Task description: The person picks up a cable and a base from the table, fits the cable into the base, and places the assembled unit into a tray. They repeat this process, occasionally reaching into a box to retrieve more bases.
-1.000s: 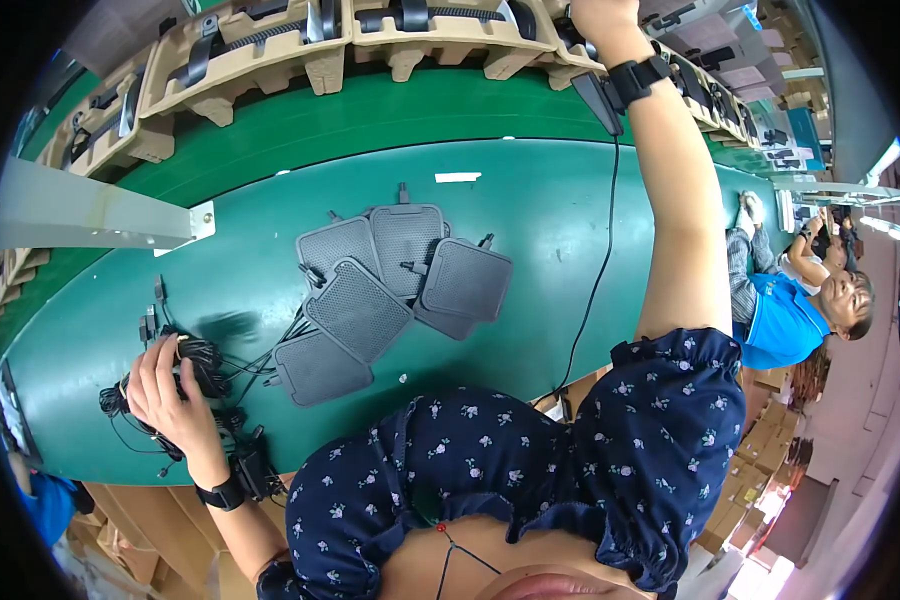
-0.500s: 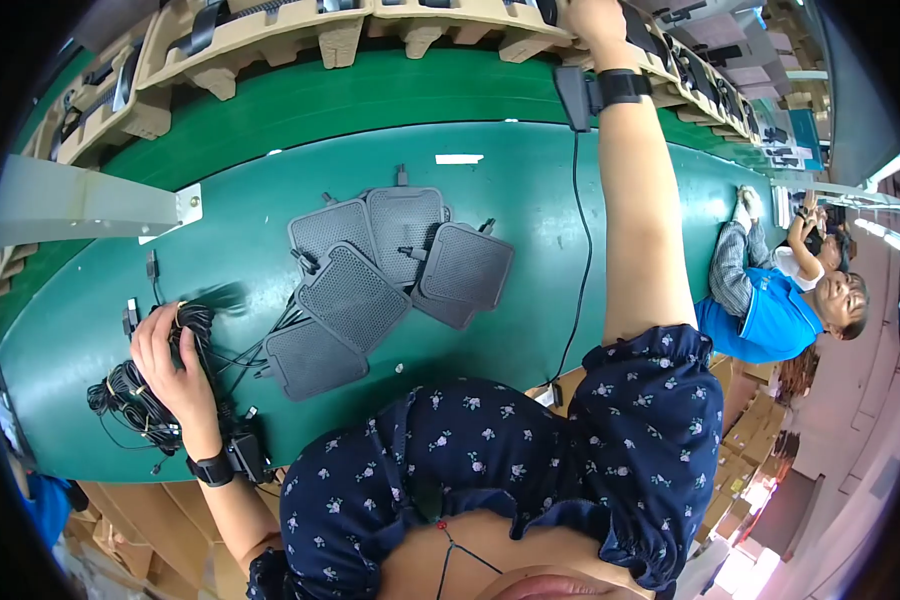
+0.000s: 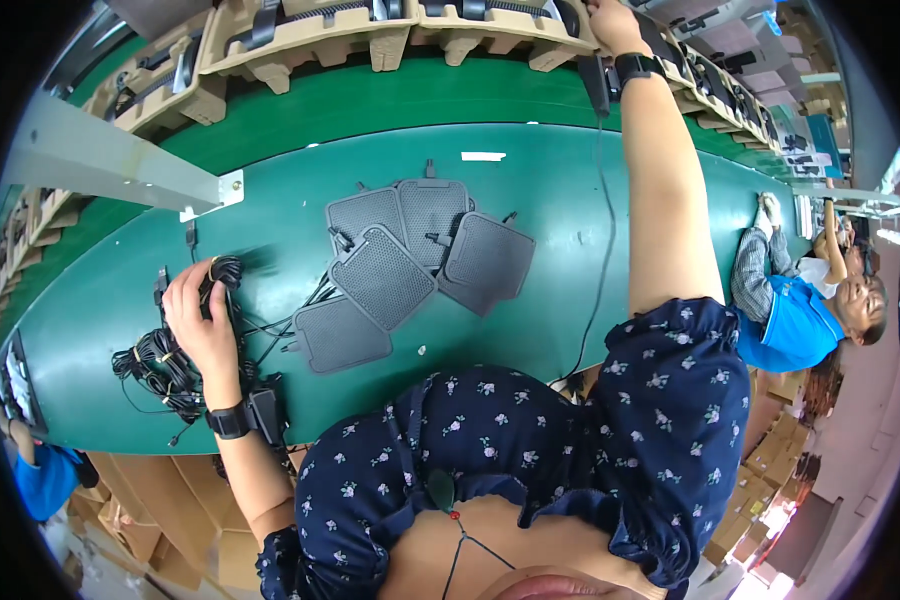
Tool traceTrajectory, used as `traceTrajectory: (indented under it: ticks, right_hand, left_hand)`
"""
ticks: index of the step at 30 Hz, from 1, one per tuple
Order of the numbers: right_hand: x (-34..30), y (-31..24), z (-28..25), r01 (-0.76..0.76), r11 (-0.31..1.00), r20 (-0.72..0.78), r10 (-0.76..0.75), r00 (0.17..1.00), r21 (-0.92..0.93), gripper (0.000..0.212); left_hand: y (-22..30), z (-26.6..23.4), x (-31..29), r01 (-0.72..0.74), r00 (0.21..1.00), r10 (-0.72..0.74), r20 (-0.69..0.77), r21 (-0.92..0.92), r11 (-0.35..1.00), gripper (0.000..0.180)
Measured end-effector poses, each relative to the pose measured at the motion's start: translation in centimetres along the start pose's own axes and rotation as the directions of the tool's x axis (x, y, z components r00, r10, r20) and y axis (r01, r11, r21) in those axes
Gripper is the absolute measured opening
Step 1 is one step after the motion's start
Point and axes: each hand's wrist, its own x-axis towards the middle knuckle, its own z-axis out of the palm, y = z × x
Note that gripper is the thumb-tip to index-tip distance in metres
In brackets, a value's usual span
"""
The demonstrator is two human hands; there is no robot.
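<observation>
My left hand (image 3: 200, 318) is curled round a bundle of black cables (image 3: 228, 272), thumb on the bundle's near side. Beside it lies a tangle of coiled black cables (image 3: 160, 365) with tie wraps. A black strap with a small box-like unit (image 3: 266, 410) circles the left wrist. To the right, several flat grey mesh-faced pads (image 3: 382, 275) overlap, each with a short plug. My right hand (image 3: 618, 28) stretches far forward to a cardboard tray (image 3: 510, 38); its fingertips are at the picture's top edge. A black wrist strap (image 3: 635, 67) with a trailing cord (image 3: 610, 200) sits on that arm.
More moulded cardboard trays (image 3: 202, 88) holding black parts line the green belt (image 3: 340, 95) at the back. A grey metal post (image 3: 120, 150) stands at the left. A white strip (image 3: 483, 157) lies on the green table (image 3: 560, 290). A co-worker in blue (image 3: 785, 320) sits at the right.
The whole view has shifted slightly, so the table and pads appear further right and a little higher. My left hand stays on the cables and my right arm remains stretched to the trays.
</observation>
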Motion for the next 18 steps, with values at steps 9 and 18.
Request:
traceTrajectory:
  ticks: [9,18]
  right_hand:
    - [-17.4,-12.2,-8.0,0.432,0.901,0.306,-0.404,0.862,-0.028,0.048]
    - [-29.8,-14.0,-7.1,0.266,0.963,0.54,-0.201,0.817,-0.044,0.076]
  left_hand:
    - [-0.6,0.1,-0.4,0.013,0.999,-0.013,-0.041,-0.002,1.0,0.031]
    - [-0.2,0.0,-0.3,0.044,0.998,-0.047,-0.034,-0.089,0.995,0.027]
